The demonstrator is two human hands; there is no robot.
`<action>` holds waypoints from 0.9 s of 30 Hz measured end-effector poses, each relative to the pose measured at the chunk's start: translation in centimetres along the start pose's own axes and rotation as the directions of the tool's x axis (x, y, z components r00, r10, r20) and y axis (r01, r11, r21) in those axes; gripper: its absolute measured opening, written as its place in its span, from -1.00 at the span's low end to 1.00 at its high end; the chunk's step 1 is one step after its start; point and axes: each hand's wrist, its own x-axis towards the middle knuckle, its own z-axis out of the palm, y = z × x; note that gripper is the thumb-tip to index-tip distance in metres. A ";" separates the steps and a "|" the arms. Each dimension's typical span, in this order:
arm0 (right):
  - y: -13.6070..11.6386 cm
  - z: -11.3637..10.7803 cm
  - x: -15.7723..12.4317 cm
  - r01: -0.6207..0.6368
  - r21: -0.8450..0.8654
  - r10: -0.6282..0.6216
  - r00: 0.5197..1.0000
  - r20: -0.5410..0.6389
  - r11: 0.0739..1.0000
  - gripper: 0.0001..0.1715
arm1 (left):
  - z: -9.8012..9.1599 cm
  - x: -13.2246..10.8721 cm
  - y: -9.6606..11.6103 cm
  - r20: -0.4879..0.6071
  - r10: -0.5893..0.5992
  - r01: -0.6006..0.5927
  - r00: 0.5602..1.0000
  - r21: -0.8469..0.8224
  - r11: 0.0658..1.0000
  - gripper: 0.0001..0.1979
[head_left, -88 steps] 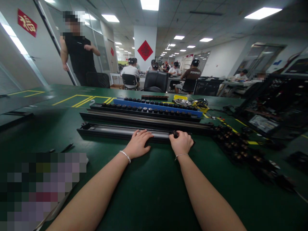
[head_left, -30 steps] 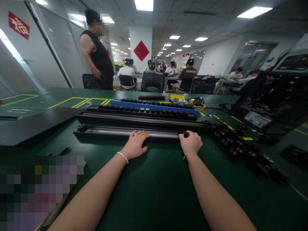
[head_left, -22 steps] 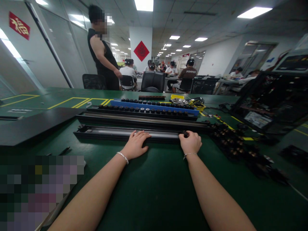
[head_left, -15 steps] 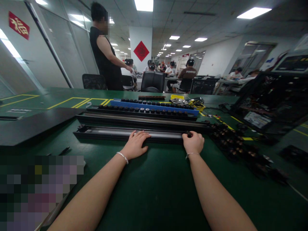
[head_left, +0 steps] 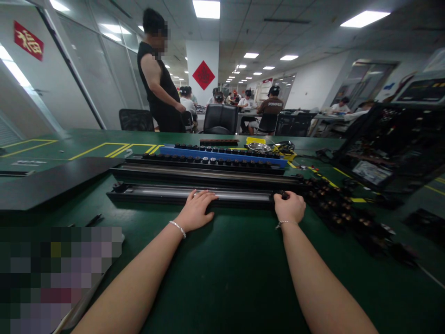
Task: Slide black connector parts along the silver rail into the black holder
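Observation:
A long black channel rail [head_left: 160, 192] with a shiny inner strip lies across the green table in front of me. My left hand [head_left: 196, 209] rests with spread fingers on its near edge, around the middle. At the rail's right end, my right hand [head_left: 291, 207] is closed on a small black part [head_left: 284, 195], mostly hidden by the fingers. Another small black part [head_left: 118, 186] sits in the rail's left end. Just behind lies a second black rail [head_left: 205, 174].
Farther back are a blue rail [head_left: 167, 150] holding several black parts, and a metal dish [head_left: 260, 147]. Many loose black parts [head_left: 337, 204] lie to the right, beside an open black equipment case [head_left: 392, 148]. A dark panel [head_left: 45, 185] is at left. A person [head_left: 162, 83] stands beyond the table.
My right hand has shifted a little to the right along the rail with the small black part. The left hand has stayed put. The standing person beyond has lowered an outstretched arm.

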 end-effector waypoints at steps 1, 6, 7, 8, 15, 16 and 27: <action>0.4 -0.2 0.3 -0.017 -0.009 0.017 1.000 -0.010 1.000 -0.54 | 0.0 0.0 0.0 0.000 -0.001 0.001 1.000 0.000 1.000 -0.49; 3.1 -2.5 1.8 -0.008 -0.098 0.005 1.000 -0.027 0.995 -0.51 | 0.0 0.1 0.0 0.003 0.003 -0.003 1.000 0.003 1.000 -0.49; 3.7 -3.2 1.9 0.020 -0.125 -0.022 1.000 -0.013 0.992 -0.50 | -0.1 0.1 0.0 0.005 0.004 -0.004 1.000 0.006 1.000 -0.48; 4.3 -4.0 2.0 0.053 -0.158 -0.052 0.999 0.009 0.986 -0.49 | -0.1 0.1 0.0 0.005 0.003 -0.003 1.000 0.009 1.000 -0.48; 10.2 -10.4 1.8 0.106 -0.414 -0.033 0.983 0.179 0.904 -0.46 | 0.1 0.2 -0.3 -0.004 0.009 -0.009 1.000 -0.003 1.000 -0.50; 11.0 -11.1 1.8 0.085 -0.436 0.000 0.982 0.191 0.896 -0.44 | 0.0 0.3 -0.3 -0.015 0.005 -0.005 1.000 -0.010 1.000 -0.50; 10.5 -11.4 0.6 0.060 -0.486 -0.062 0.998 0.013 0.872 -0.47 | -3.0 0.4 -2.4 -0.175 -0.286 0.293 0.942 0.014 0.956 -0.59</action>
